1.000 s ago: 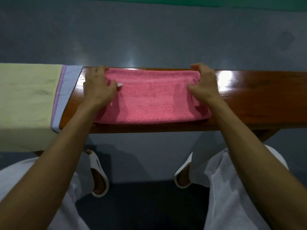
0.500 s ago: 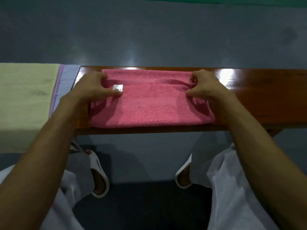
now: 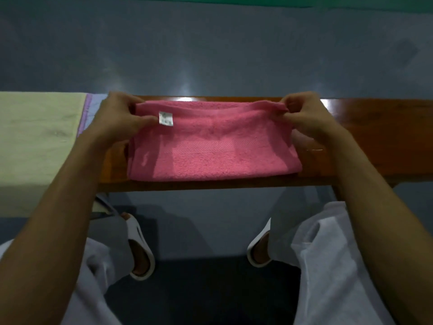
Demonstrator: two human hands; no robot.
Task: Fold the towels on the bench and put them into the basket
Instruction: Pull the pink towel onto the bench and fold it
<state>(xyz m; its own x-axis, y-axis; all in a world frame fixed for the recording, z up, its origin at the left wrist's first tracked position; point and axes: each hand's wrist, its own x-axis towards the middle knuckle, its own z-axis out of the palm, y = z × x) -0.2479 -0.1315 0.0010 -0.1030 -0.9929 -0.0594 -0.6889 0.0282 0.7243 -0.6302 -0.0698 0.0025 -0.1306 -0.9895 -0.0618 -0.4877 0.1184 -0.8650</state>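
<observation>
On the bench [image 3: 379,137], left grip [image 3: 117,119] and right grip [image 3: 304,118] each pinched a far corner of the pink towel [image 3: 210,158]; it likely needed an even pull, edges matched.

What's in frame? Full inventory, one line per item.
pink towel: 1, pink, folded on the bench, centre
label: 1, white, on the pink towel's far left part
bench: 1, brown glossy wood, across mid-frame
yellow-green towel: 1, pale, draped over the bench's left end
lilac-blue cloth: 1 strip showing, beside the yellow-green towel
floor: grey, beyond and below the bench
basket: 0, not in view
slippers: 2, white, on the feet
trousers: white, bottom corners
left hand: pinches the towel's far left corner
right hand: pinches its far right corner
</observation>
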